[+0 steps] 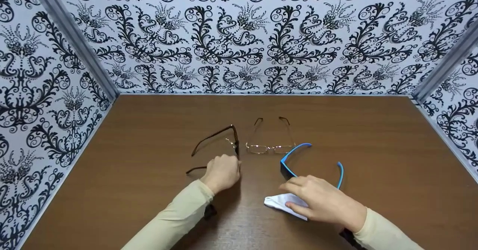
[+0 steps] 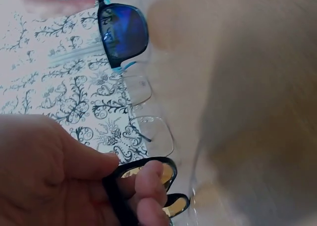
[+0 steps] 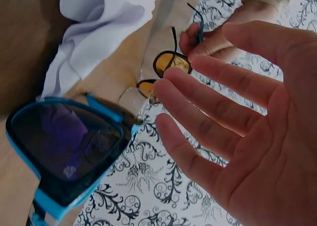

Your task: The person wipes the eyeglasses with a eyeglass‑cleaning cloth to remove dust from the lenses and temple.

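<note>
My left hand (image 1: 223,173) pinches the dark-framed glasses (image 1: 213,135) by one side of the front, thumb on one face and fingertips on the other. The left wrist view shows their black rim (image 2: 119,196); the right wrist view shows an amber lens (image 3: 162,65). With fingers spread and nothing gripped, my right hand (image 1: 323,201) is over a folded white cloth (image 1: 277,200), near blue-framed sunglasses (image 1: 286,169). In the right wrist view, a dark sunglass lens (image 3: 64,141) and the bunched cloth (image 3: 109,23) appear apart from the fingers.
Thin metal-rimmed glasses (image 1: 267,148) lie between the other two pairs, temples pointing to the back. Everything rests on a brown wooden table (image 1: 149,130). Patterned black-and-white panels (image 1: 246,37) rise behind the table and along its sides.
</note>
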Demonstrator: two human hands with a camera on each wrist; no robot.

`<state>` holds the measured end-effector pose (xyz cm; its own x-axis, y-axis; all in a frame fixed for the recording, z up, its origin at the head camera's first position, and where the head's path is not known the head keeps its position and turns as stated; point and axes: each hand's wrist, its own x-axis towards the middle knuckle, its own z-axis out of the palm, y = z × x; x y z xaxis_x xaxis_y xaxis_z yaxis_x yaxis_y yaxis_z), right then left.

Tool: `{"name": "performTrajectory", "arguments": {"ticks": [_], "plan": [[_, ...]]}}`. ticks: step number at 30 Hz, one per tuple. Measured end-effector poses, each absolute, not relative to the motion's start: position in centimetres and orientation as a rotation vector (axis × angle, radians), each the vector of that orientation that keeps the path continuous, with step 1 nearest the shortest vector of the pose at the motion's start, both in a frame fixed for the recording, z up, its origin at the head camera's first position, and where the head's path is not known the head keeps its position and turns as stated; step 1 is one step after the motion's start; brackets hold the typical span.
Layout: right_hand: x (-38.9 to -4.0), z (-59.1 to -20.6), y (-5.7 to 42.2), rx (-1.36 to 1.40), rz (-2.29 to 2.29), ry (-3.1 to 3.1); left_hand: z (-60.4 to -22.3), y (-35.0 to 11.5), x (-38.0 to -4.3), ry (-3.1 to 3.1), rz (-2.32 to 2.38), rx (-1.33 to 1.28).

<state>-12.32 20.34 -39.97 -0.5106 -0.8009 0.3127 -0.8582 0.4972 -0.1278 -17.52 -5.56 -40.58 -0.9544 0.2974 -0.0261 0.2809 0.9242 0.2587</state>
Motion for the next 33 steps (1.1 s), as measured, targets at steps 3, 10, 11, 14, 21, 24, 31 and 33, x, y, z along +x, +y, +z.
{"name": "performTrajectory", "arguments": {"ticks": [3,10,11,14,21,24,31,33], "plan": [[-12.2,-40.1,20.0,1.441,0.371,-2.544,-40.2,-6.2,-17.4,2.951,0.466,0.527],[-12.0,-40.3,19.4,1.477,0.295,-2.634,-39.7,-7.5,-17.2,2.820,0.563,0.636],[-12.0,-40.3,19.3,1.474,0.282,-2.660,-39.6,-7.6,-17.1,2.799,0.562,0.641],[-12.0,-40.4,19.0,1.466,0.245,-2.723,-39.3,-7.9,-17.0,2.721,0.545,0.629],[-12.1,-41.0,18.0,1.474,0.123,-2.734,-39.3,-8.3,-17.0,2.605,0.486,0.592],[-12.2,-41.1,17.4,1.446,0.054,-2.760,-39.2,-8.4,-17.0,2.584,0.466,0.572],[-12.4,-41.9,16.1,1.348,-0.078,-2.701,-39.2,-8.5,-16.8,2.555,0.454,0.549],[-12.5,-42.1,15.9,1.332,-0.101,-2.670,-39.2,-8.6,-16.8,2.552,0.461,0.573]]}}
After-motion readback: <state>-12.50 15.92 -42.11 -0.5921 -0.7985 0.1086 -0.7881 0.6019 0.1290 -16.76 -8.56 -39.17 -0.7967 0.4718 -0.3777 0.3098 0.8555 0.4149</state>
